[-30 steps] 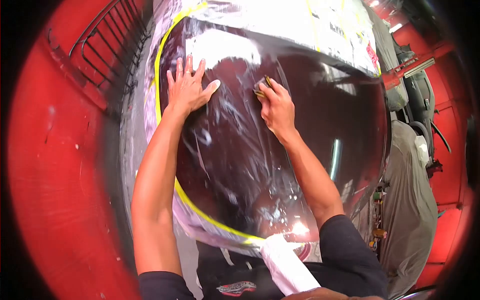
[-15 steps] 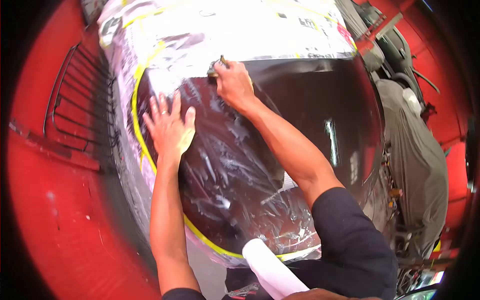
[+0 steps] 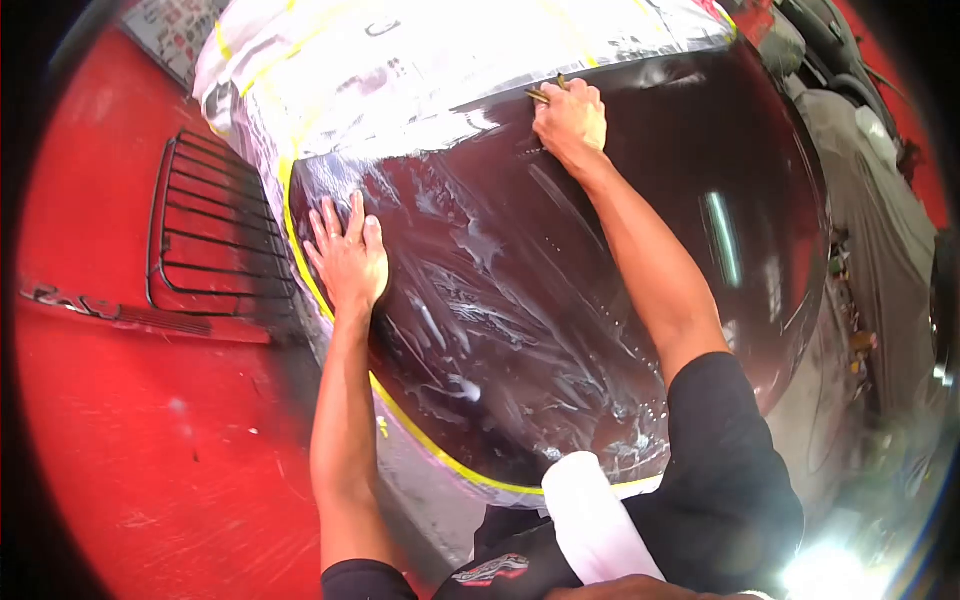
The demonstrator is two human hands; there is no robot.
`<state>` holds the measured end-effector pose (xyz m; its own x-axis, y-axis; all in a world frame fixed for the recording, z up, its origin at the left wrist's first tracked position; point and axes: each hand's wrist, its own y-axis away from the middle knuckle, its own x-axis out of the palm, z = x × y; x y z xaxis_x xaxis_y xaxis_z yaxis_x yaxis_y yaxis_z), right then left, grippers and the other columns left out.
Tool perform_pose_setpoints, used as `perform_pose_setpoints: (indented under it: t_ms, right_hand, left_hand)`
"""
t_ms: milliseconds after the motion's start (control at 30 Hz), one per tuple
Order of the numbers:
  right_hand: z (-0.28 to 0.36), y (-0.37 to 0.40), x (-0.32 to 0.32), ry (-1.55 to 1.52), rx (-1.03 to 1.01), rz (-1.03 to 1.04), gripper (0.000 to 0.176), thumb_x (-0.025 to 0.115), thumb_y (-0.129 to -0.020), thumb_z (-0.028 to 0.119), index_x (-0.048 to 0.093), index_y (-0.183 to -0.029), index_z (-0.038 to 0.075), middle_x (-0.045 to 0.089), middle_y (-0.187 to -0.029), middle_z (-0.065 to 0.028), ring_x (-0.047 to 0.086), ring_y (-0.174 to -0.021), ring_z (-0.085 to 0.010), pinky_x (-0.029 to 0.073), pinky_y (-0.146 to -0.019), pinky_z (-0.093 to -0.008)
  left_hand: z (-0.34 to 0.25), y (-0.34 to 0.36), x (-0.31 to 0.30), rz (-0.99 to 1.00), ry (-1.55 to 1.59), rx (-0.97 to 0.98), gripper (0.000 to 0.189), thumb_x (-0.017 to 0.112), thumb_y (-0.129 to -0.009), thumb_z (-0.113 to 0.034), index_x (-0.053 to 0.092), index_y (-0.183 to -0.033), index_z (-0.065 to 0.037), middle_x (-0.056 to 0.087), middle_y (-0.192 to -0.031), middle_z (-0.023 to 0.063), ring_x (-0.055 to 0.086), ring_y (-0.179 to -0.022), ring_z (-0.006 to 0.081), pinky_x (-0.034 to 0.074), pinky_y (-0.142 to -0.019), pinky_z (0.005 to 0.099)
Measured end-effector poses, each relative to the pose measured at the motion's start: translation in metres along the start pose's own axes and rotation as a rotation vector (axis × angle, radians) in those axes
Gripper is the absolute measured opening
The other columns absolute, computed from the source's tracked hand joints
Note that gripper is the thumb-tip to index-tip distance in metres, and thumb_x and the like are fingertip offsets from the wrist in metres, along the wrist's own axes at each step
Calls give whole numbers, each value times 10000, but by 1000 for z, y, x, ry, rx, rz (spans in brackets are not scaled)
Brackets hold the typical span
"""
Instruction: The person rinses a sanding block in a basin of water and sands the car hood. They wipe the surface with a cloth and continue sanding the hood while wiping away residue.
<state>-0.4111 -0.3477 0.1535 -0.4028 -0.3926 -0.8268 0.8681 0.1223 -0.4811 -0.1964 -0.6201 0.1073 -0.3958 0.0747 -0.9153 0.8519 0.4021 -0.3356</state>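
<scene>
A dark, glossy car hood (image 3: 680, 160) fills the middle of the view, its left part smeared with whitish, wet-looking streaks. My left hand (image 3: 352, 262) lies on the streaked left side, palm down with fingers spread and holding nothing. Near the hood's top edge, my right hand (image 3: 575, 125) grips a small dark, yellowish-edged flat tool (image 3: 540, 96), mostly hidden under the fingers. White masking sheeting (image 3: 400, 70) covers the car beyond that edge. Yellow tape (image 3: 425, 470) borders the hood along its left and near sides.
A black metal rack (image 3: 220, 225) stands left of the car against a red surface (image 3: 130, 420). To the right is something under a grey cover (image 3: 870, 220). A white, rounded tube-like thing (image 3: 595, 520) juts out in front of my body.
My right hand has slid rightward along the hood's top edge with the flat tool. My left hand stays flat on the hood's left side. The camera view has shifted and tilted.
</scene>
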Motion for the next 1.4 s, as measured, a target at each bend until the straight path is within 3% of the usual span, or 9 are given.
perform_pose_setpoints:
  t_ms: [200, 467, 667, 733, 800, 900, 1067, 1167, 1400]
  right_hand:
    - [3, 2, 0, -27, 55, -46, 237, 629, -890, 233, 742, -1092, 182, 600, -1250, -108, 524, -1201, -319, 438, -1010, -463]
    - [58, 26, 5, 232, 161, -138, 143, 638, -855, 170, 724, -964, 135, 668, -1049, -140, 619, -989, -357, 528, -822, -502]
    - [86, 51, 11, 40, -343, -262, 333, 661, -756, 69, 747, -1074, 112, 712, -1078, -206, 675, -1002, -380, 530, -916, -464]
    - [18, 0, -20, -33, 254, -43, 269, 643, -814, 121, 755, -1054, 79, 708, -1093, -226, 684, -1003, -374, 536, -894, -452]
    - [-50, -33, 2, 176, 210, -296, 219, 609, -869, 154, 765, -1000, 71, 707, -1047, -218, 690, -929, -381, 543, -828, -464]
    - [21, -24, -5, 215, 451, -149, 202, 620, -885, 186, 770, -982, 90, 701, -1022, -216, 656, -945, -397, 516, -854, -502]
    - [111, 37, 23, 9, -106, -267, 245, 641, -851, 191, 782, -1048, 152, 692, -1045, -205, 631, -969, -375, 529, -872, -462]
    - [2, -35, 12, 231, 217, -211, 154, 619, -806, 136, 748, -884, 106, 699, -945, -201, 653, -845, -383, 530, -790, -480]
    - [120, 17, 22, 184, 8, -185, 160, 629, -806, 142, 751, -909, 129, 699, -935, -180, 662, -904, -365, 536, -839, -477]
  left_hand:
    - [7, 0, 3, 33, -44, 60, 548, 425, -1036, -439, 397, -1564, -294, 242, -1667, 152, 139, -1544, 414, 121, -1203, 645]
    - [84, -70, -21, 55, 268, 702, 601, 633, -936, -389, 529, -1476, -147, 384, -1592, 173, 276, -1501, 395, 109, -1216, 597]
    - [77, -48, -10, 10, 360, 499, 525, 566, -961, -344, 560, -1449, -149, 385, -1589, 183, 302, -1478, 429, 117, -1196, 638]
    - [75, -49, -12, 33, 367, 482, 547, 583, -931, -367, 579, -1436, -158, 382, -1592, 184, 307, -1473, 436, 125, -1188, 651]
    - [75, -49, -10, 15, 392, 474, 549, 592, -903, -391, 619, -1398, -153, 405, -1573, 189, 323, -1464, 429, 115, -1186, 660]
    - [75, -49, -6, 14, 401, 458, 563, 594, -889, -390, 618, -1400, -154, 399, -1578, 186, 328, -1459, 438, 111, -1188, 661]
    - [77, -51, -8, 35, 376, 496, 573, 555, -919, -397, 578, -1438, -156, 375, -1591, 192, 319, -1461, 445, 143, -1178, 667]
    - [78, -50, -6, 22, 382, 499, 576, 556, -916, -393, 573, -1444, -164, 363, -1597, 193, 316, -1463, 448, 132, -1181, 669]
    - [78, -51, -9, 56, 421, 488, 565, 572, -912, -366, 577, -1443, -172, 358, -1601, 194, 308, -1470, 448, 119, -1176, 681]
